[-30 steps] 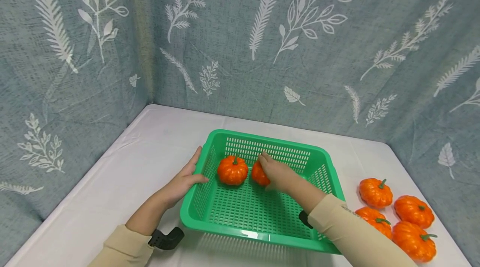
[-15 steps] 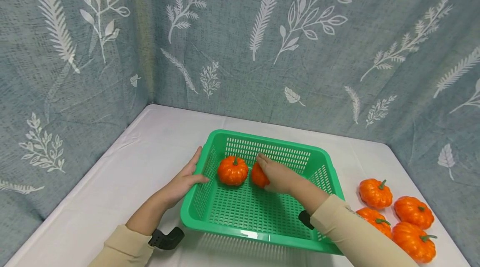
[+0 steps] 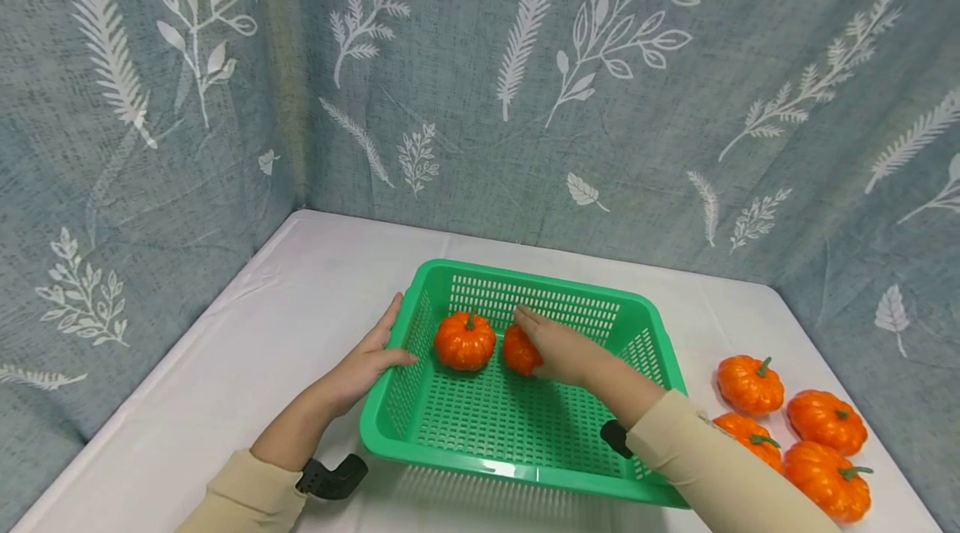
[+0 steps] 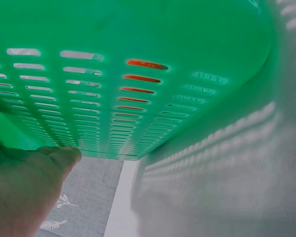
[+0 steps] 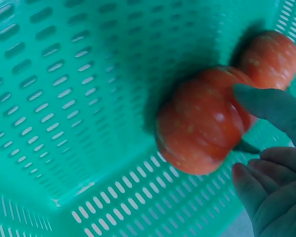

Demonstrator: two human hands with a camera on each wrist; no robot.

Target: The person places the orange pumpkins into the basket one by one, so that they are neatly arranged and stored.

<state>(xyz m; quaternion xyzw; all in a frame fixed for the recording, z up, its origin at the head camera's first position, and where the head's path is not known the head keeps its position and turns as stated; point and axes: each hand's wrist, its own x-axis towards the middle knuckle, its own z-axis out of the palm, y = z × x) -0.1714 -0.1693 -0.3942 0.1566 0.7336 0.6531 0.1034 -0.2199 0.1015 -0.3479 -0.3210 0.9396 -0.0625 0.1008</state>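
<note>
My left hand [image 3: 363,371] rests at the left side of the green plastic basket [image 3: 472,456], fingers along the outer wall, thumb over the rim. In the left wrist view the thumb [image 4: 56,160] shows at the slotted wall. Inside the basket sit two small orange pumpkins with green stems. One pumpkin [image 3: 465,341] stands toward the left. My right hand [image 3: 562,350] reaches in and holds the second pumpkin [image 5: 200,126], thumb on one side, curled fingers close by the stem. In the head view this hand partly hides that pumpkin.
Several more orange pumpkins [image 3: 825,423] lie on the white-covered table [image 3: 337,266], right of the basket. The right sleeve [image 3: 712,458] overlaps one of them. A grey-blue curtain [image 3: 465,141] with white leaf prints closes off the back and sides.
The right hand has shifted slightly over the second pumpkin, its forearm a little farther right. The left hand and the basket have stayed in place.
</note>
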